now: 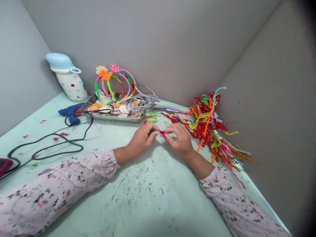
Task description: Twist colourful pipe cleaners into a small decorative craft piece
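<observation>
Between my two hands is a short magenta pipe cleaner (162, 132), with a bit of green showing by the left fingers. My left hand (143, 136) pinches it from the left side. From the right, my right hand (179, 140) grips its other end between thumb and fingertips. Both hands are held close together over the middle of the pale green table (148, 197). Just behind them lies a small bright green pipe cleaner piece (151, 120). The fingers hide part of the magenta piece.
A metal tray (116, 118) holds scraps, a grey wire coil (139, 105) and colourful headbands with flowers (105, 75). A blue glue gun (72, 113) trails a black cord (53, 157). At left stands a white bottle (71, 85); many pipe cleaners (207, 121) heap at right against the wall.
</observation>
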The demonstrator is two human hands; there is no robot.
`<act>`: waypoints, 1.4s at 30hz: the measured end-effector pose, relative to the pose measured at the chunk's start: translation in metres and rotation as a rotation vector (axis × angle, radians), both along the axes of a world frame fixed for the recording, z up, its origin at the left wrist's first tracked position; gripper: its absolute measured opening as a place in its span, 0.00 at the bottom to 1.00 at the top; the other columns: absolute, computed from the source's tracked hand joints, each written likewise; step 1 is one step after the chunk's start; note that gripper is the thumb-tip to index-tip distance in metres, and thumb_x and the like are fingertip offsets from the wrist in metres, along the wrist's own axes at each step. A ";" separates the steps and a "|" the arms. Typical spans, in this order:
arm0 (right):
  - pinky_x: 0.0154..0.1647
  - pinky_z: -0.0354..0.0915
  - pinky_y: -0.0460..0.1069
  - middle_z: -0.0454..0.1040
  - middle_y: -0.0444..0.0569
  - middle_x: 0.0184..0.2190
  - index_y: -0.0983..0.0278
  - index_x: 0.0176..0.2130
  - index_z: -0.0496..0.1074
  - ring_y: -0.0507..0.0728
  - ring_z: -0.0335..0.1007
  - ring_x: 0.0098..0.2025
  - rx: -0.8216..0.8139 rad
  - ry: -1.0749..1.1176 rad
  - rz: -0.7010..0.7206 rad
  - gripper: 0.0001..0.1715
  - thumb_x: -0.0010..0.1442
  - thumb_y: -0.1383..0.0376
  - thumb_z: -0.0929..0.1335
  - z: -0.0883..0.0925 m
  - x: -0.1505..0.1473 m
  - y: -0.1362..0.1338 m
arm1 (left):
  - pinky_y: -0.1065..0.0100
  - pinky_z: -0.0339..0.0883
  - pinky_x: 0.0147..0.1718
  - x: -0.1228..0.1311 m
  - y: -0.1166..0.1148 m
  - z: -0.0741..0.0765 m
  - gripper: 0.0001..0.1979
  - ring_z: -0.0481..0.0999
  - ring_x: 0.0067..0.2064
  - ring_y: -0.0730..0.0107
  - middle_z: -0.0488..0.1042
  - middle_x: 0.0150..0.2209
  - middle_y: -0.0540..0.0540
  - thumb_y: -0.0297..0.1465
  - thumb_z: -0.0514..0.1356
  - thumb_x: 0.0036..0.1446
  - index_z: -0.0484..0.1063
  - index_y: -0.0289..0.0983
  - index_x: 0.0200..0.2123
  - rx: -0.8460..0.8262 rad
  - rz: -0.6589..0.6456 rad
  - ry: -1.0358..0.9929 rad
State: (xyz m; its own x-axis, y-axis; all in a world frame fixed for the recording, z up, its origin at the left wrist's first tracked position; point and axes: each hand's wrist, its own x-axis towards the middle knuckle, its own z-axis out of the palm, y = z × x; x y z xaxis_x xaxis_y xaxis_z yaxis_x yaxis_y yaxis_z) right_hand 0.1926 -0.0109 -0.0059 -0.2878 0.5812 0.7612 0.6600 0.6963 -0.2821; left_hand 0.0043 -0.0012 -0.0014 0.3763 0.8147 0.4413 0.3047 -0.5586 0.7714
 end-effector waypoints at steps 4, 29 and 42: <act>0.42 0.64 0.54 0.73 0.45 0.32 0.60 0.34 0.71 0.56 0.68 0.38 -0.133 0.103 0.050 0.02 0.57 0.65 0.70 -0.001 0.000 -0.001 | 0.71 0.59 0.28 0.000 0.000 0.000 0.06 0.67 0.26 0.75 0.70 0.25 0.52 0.31 0.54 0.62 0.68 0.35 0.35 0.011 -0.001 0.018; 0.44 0.61 0.51 0.71 0.44 0.31 0.61 0.32 0.70 0.54 0.67 0.37 -0.480 0.205 0.110 0.08 0.59 0.59 0.67 0.002 0.002 0.000 | 0.70 0.59 0.29 -0.001 0.001 0.000 0.05 0.68 0.30 0.73 0.70 0.28 0.49 0.29 0.54 0.61 0.68 0.35 0.34 0.084 0.003 0.068; 0.34 0.58 0.48 0.68 0.42 0.27 0.63 0.31 0.73 0.51 0.61 0.30 -0.813 0.331 0.207 0.11 0.57 0.57 0.68 0.007 0.004 0.002 | 0.70 0.59 0.30 -0.002 -0.002 0.003 0.05 0.67 0.29 0.73 0.69 0.28 0.50 0.30 0.53 0.62 0.66 0.36 0.34 0.120 -0.036 0.145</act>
State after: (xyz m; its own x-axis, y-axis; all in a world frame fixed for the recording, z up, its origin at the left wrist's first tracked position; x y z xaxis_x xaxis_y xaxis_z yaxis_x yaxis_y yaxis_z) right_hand 0.1971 -0.0091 0.0013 -0.2858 0.9370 0.2007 0.3408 0.2952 -0.8926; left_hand 0.0022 -0.0036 0.0017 0.4712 0.7441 0.4735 0.3860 -0.6567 0.6479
